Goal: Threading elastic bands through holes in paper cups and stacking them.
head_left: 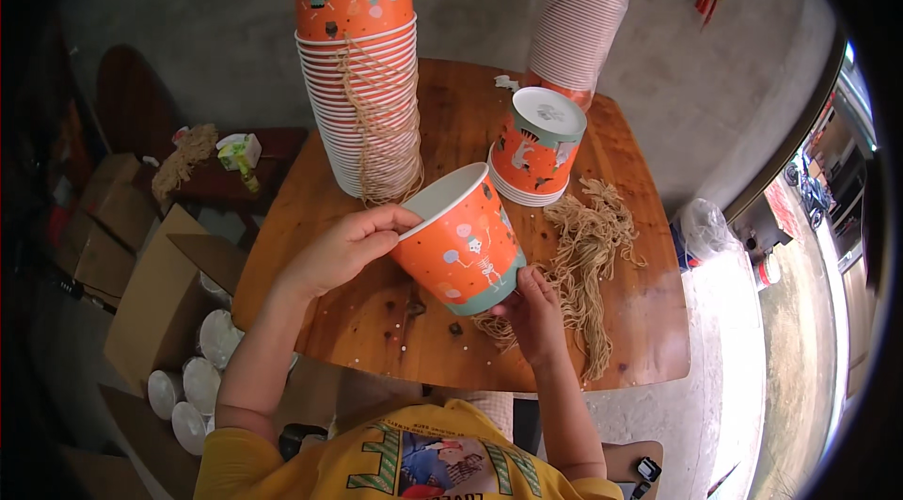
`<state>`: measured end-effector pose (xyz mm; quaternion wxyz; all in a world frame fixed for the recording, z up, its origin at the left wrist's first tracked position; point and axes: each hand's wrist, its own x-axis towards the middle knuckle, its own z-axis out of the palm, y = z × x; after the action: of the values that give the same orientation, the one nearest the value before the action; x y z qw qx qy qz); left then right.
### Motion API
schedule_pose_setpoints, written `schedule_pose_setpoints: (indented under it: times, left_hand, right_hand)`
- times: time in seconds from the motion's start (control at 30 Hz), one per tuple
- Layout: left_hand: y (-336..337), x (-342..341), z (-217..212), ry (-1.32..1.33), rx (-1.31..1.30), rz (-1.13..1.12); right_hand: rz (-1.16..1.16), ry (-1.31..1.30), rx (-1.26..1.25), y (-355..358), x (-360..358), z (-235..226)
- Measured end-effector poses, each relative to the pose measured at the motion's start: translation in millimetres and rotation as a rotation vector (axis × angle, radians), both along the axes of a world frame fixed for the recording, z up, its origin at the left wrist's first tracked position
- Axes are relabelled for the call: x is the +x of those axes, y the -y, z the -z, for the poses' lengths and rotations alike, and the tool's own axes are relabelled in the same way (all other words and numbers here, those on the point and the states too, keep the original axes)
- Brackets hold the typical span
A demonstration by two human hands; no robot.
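A brown wooden tabletop (649, 335) is marked by dark knots. At 11 o'clock a tall stack of upturned paper buckets (362, 114) is draped with tan strands (400, 161). A plastic-wrapped stack (578, 20) is set at 1 o'clock, a short upturned stack (536, 147) before it. A white scrap (507, 83) is seen near 12, a tan bundle (588, 265) is spread at 3 to 4, white specks (404, 348) are scattered toward 6.
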<state>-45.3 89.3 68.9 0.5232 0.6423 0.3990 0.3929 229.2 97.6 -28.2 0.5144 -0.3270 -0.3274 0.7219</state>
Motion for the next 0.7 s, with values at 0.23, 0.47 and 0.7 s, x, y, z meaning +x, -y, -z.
schedule_pose_setpoints:
  times: [0.23,0.47,0.7]
  left_hand:
    - [0.0,0.1,0.5,-0.002,0.001,0.017]
    - [-1.9,5.3,2.6,0.023,-0.019,0.027]
    - [-3.7,18.4,-2.5,0.136,-0.08,-0.053]
  right_hand:
    - [0.011,0.029,0.047,1.6,2.3,4.0]
    - [0.111,0.252,0.258,13.3,-12.2,-4.6]
    - [0.138,0.282,0.34,13.4,-15.3,7.9]
